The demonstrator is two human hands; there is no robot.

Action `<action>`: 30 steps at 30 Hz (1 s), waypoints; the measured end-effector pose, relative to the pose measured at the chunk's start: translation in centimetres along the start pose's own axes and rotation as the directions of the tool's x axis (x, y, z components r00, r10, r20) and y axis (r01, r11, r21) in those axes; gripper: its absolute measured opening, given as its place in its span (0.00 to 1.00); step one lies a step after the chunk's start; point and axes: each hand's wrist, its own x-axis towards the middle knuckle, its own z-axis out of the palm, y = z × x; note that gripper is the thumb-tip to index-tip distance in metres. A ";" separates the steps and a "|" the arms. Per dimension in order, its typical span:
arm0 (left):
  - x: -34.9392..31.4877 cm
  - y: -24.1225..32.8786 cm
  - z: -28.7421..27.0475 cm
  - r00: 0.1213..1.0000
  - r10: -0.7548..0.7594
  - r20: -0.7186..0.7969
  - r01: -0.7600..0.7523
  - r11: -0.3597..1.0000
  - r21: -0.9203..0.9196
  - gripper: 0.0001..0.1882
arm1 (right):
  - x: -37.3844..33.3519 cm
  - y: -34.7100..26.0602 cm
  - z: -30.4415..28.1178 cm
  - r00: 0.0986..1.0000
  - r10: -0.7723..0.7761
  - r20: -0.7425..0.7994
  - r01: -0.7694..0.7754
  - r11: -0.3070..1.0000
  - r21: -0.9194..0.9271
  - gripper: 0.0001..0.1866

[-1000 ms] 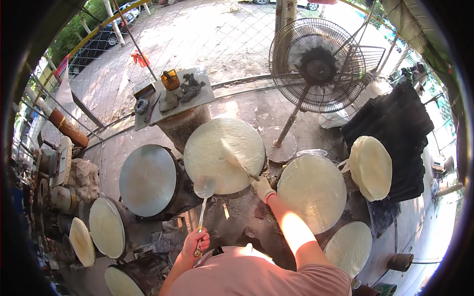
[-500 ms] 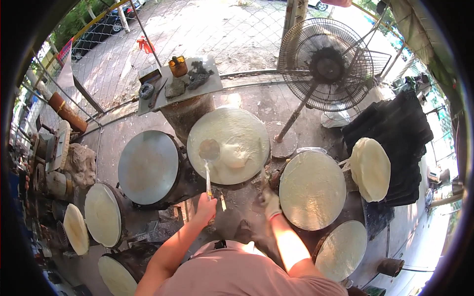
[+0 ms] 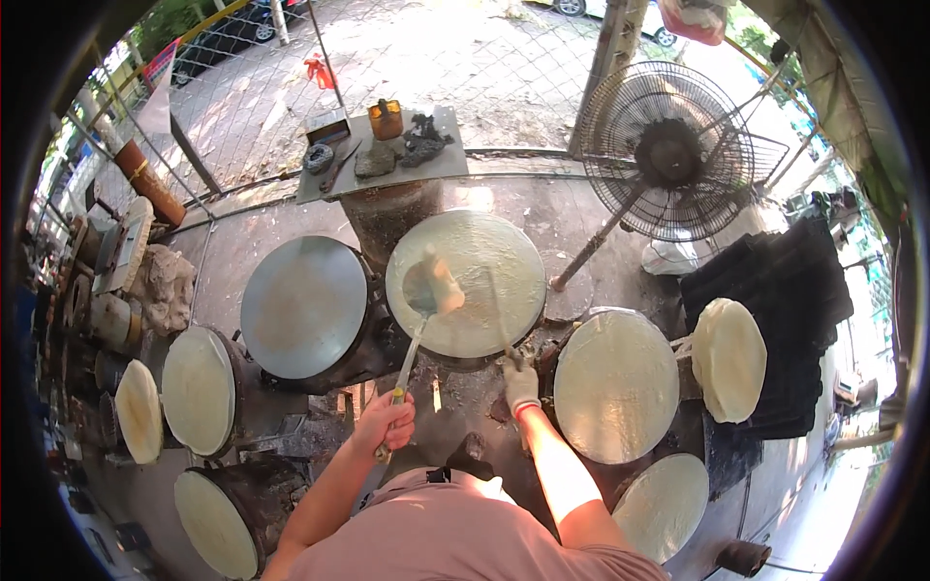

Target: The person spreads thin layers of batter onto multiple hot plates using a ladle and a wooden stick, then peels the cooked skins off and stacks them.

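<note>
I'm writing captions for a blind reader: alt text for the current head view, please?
A person's bare left hand holds a ladle over a round, pale-coated griddle while the gloved right hand grips a thin tool reaching over it. A bare grey griddle stands to the left, another coated griddle to the right, and a large fan beyond.

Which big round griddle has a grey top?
The griddle just left of the ladle: its top is bare grey, while the others look creamy yellow.
</note>
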 end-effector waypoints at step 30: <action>7.1 18.9 -31.8 0.693 0.673 -0.259 0.271 0.090 0.958 0.17 | -2.4 -10.3 34.3 0.957 -0.137 0.257 0.154 0.987 -0.049 0.21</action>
